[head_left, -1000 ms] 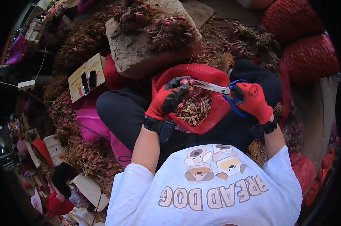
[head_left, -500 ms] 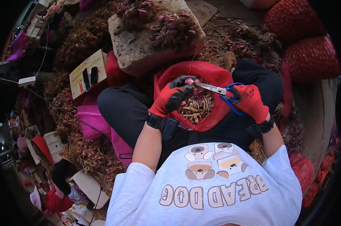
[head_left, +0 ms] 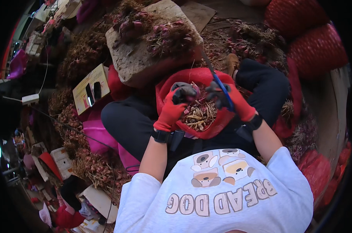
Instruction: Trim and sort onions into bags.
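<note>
My left hand (head_left: 176, 103), in a red glove with black fingers, is curled over the left side of a red mesh bag (head_left: 218, 126) in my lap. A pinkish shallot (head_left: 196, 92) shows at its fingertips, partly covered and blurred. My right hand (head_left: 232, 99), gloved alike, holds blue-handled scissors (head_left: 223, 90) with the blades pointing up and away. Its dark fingertips reach left, close to the shallot but apart from my left hand. Inside the bag lie dry, straw-like trimmings (head_left: 199, 116) and some reddish bulbs.
Ahead of the bag stands a pale foam block (head_left: 125, 58) topped with shallot bunches (head_left: 170, 39). Heaps of shallots (head_left: 94, 163) lie at left, near a board with a phone (head_left: 89, 94). Full red mesh sacks (head_left: 317, 50) stand at far right. A cable crosses the left side.
The scissors have swung from lying level against the shallot to pointing up and away. My right hand has moved left, its fingers stretching toward the left hand. The left hand has shifted slightly.
</note>
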{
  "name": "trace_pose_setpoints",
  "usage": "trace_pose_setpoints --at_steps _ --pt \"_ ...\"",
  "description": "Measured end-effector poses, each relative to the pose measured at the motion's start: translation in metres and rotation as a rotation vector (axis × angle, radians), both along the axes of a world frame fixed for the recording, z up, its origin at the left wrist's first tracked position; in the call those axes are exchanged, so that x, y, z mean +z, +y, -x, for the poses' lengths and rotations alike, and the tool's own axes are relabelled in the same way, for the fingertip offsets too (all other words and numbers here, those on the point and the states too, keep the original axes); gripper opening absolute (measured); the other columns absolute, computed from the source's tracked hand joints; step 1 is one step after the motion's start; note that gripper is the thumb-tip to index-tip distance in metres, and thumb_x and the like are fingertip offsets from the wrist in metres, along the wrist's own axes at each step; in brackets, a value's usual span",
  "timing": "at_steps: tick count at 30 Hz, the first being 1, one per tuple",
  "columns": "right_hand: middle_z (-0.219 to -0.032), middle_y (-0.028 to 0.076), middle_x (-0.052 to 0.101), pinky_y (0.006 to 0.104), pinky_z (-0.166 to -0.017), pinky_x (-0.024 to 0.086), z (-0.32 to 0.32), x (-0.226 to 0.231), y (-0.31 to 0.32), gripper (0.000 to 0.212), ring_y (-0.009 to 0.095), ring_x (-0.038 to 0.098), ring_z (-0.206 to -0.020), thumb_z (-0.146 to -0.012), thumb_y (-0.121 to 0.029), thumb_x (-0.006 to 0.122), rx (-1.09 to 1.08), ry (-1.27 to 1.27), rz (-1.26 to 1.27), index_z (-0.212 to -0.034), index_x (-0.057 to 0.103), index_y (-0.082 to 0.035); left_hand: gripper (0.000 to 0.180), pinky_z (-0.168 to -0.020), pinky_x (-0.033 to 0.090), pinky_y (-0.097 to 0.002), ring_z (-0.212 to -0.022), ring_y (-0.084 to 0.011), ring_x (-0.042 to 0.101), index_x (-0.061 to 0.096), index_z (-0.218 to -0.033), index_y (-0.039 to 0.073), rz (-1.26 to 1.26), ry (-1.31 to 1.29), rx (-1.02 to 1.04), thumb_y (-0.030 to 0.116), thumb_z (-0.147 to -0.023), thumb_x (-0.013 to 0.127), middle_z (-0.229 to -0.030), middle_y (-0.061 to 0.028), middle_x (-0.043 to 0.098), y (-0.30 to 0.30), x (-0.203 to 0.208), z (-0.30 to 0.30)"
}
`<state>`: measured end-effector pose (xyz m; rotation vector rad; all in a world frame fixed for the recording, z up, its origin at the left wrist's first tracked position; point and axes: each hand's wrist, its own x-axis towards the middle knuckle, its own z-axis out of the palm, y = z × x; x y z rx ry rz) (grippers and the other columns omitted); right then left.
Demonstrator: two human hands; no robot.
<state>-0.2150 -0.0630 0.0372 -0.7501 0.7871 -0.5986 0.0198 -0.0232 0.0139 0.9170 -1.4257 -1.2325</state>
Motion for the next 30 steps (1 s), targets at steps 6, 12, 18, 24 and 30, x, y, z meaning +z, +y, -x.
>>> trace_pose_setpoints --at_steps 6,12,18,24,30 --pt "-0.092 0.003 0.063 0.021 -0.067 0.049 -0.032 -0.021 0.003 0.033 0.009 0.061 -0.077 -0.085 -0.016 0.063 -0.049 -0.118 0.026 -0.113 0.057 -0.001 0.054 -0.095 0.041 -0.0289 -0.114 -0.0191 0.049 0.047 -0.123 0.003 -0.146 -0.121 0.224 -0.013 -0.072 0.056 -0.122 -0.0086 0.05 0.013 -0.038 0.012" --pt "-0.094 0.003 0.063 0.0242 -0.075 0.05 -0.032 -0.02 0.002 0.029 0.009 0.06 -0.084 -0.083 -0.01 0.064 -0.157 -0.015 0.21 -0.11 0.058 0.001 0.056 -0.09 0.045 -0.0268 -0.107 -0.0141 0.053 0.039 -0.133 0.004 -0.515 0.339 0.018 -0.004 -0.08 0.055 -0.121 -0.0055 0.051 0.01 -0.003 0.017" --pt "-0.094 0.004 0.063 0.0237 -0.071 0.05 -0.035 -0.014 0.004 0.027 0.009 0.06 -0.081 -0.083 -0.01 0.064 -0.063 -0.119 0.178 -0.107 0.059 0.001 0.037 -0.086 0.047 -0.0272 -0.102 -0.0115 0.052 0.045 -0.126 0.006 -0.121 -0.332 0.054 0.009 -0.09 0.054 -0.118 -0.004 0.051 0.007 -0.016 -0.002" --pt "-0.089 0.003 0.062 0.021 -0.063 0.048 -0.022 -0.02 -0.005 0.024 0.007 0.058 -0.072 -0.082 -0.009 0.063 -0.252 -0.038 0.096 -0.104 0.06 0.0 0.04 -0.09 0.049 -0.0297 -0.112 -0.0271 0.051 0.04 -0.134 0.013 -0.635 1.161 -0.253 0.008 -0.094 0.045 -0.132 -0.0114 0.045 0.001 -0.004 -0.01" --pt "-0.091 0.002 0.06 0.0211 -0.065 0.046 -0.027 -0.026 -0.008 0.028 0.007 0.057 -0.074 -0.083 -0.015 0.063 -0.14 -0.027 0.156 -0.107 0.058 -0.002 0.047 -0.093 0.046 -0.0301 -0.112 -0.0237 0.051 0.037 -0.135 0.009 -0.526 1.051 -0.121 0.01 -0.091 0.053 -0.131 -0.0124 0.046 0.01 0.001 -0.009"
